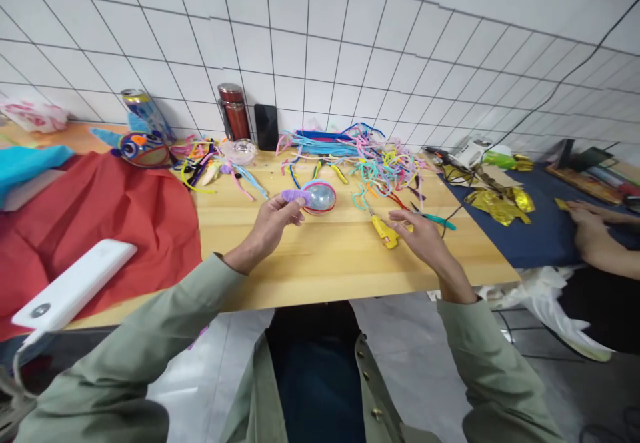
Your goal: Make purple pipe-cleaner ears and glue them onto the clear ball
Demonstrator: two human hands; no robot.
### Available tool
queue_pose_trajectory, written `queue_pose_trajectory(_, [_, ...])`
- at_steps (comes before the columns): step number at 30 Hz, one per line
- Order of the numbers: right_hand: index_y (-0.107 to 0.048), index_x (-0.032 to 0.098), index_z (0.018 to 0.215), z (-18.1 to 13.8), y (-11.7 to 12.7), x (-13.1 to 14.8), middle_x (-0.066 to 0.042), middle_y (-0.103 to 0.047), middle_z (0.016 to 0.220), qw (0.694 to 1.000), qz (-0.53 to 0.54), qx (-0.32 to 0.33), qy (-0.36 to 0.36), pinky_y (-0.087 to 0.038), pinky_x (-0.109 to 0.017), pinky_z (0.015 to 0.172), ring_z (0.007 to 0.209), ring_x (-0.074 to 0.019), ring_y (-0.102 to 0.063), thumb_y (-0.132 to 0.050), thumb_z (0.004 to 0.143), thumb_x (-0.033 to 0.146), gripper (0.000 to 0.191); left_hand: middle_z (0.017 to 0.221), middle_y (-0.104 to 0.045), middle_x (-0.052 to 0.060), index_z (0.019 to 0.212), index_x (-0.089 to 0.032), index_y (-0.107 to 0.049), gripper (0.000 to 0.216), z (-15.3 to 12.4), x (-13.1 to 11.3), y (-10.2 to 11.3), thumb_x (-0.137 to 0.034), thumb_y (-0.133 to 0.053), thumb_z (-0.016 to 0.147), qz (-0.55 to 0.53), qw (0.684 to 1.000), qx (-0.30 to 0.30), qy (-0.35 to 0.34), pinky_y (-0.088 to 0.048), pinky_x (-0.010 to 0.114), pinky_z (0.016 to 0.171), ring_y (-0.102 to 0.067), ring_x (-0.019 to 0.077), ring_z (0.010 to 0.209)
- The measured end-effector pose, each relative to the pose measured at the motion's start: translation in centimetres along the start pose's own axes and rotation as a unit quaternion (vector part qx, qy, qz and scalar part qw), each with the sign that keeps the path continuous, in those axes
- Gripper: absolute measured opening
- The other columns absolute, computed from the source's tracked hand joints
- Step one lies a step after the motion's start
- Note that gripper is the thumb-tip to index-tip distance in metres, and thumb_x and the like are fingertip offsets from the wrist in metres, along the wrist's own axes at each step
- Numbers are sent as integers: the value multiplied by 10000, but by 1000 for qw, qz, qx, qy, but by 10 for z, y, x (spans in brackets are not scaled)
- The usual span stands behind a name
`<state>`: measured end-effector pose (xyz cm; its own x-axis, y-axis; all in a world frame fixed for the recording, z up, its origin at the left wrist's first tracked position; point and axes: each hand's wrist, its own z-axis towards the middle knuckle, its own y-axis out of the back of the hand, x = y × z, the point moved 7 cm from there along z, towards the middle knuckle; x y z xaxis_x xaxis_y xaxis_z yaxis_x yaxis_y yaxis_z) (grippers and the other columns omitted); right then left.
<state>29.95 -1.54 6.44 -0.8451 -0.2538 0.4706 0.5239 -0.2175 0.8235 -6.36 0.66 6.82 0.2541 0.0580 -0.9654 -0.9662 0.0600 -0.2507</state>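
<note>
- While the wooden table (310,263) carries craft stuff edge to edge, far left has a red cloth (100,223), a white flat device (75,290) on it near the front edge, and teal fabric (27,163) behind.
- Back left: a finished-looking blue/orange fish-like figure (143,148) and a drink can (143,113) by the tiled wall; a red flask (233,110) and a dark phone (266,126) stand further along.
- Left hand (273,223) is on a clear ball (320,196), which lies on the table a bit left of centre; fingers clamped on a purple fuzzy piece (293,195) pressed to the ball's side.
- Ball has a red/pink pipe cleaner ringing it and the purple bit at one end, so judging by that, decoration is partly on; vs the fish figure it looks early-to-mid stage, w/ fins, eyes etc. not there yet.
- Big pile of pipe cleaners (360,156) behind the ball, mostly unused, lots of stock left.
- Right hand (420,233) lies low over the table, fingers loosely apart, holding nothing; tips just beside a yellow glue gun (384,231). Teal-handled tool (435,218) near it, type unclear.
- Far right: dark blue cloth (530,236) w/ gold foil scraps (500,203); another person's hand (590,220) rests on it, separate work.
</note>
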Motion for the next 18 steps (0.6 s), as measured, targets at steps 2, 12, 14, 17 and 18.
queue_pose_trajectory(2, [-795,191,1274,-6,2,-20,-186,-821,1309,998,-68,-16,1,-579,-581,1138,1261,-369,-766,-583,967,295,386,744,-715,-5,874,-167,-772,441,-1,5,-1,-499,-951,645,-28,999,1,25,-491,243,588,-602,95,578])
queue_pose_trajectory(12, [-756,163,1397,-11,-17,-64,-193,-799,1371,976,-207,41,54,-570,-568,1171,1307,-361,-746,-501,801,8,667,706,-665,-18,837,-177,-744,396,-8,4,-11,-465,-962,675,-42,998,41,34,-440,236,577,-550,84,573])
queue_pose_trajectory(14, [-754,160,1405,-10,-22,-65,-193,-789,1395,974,-209,59,62,-574,-559,1165,1317,-358,-741,-512,789,-8,682,696,-664,-15,823,-180,-745,385,-3,3,-8,-463,-959,674,-34,998,38,24,-424,234,561,-529,82,559])
queue_pose_trajectory(17, [-737,146,1422,-6,-33,-67,-198,-785,1395,969,-213,88,83,-573,-534,1156,1313,-350,-737,-504,803,-21,683,626,-635,-20,797,-179,-751,382,7,3,-5,-478,-959,682,-11,999,29,18,-414,234,546,-520,88,544])
queue_pose_trajectory(18, [-726,137,1433,-4,-37,-67,-204,-786,1386,968,-213,93,92,-573,-532,1148,1303,-352,-737,-496,813,-17,680,605,-626,-21,793,-178,-755,381,11,3,-4,-486,-955,689,-4,1000,26,16,-413,234,544,-518,91,542])
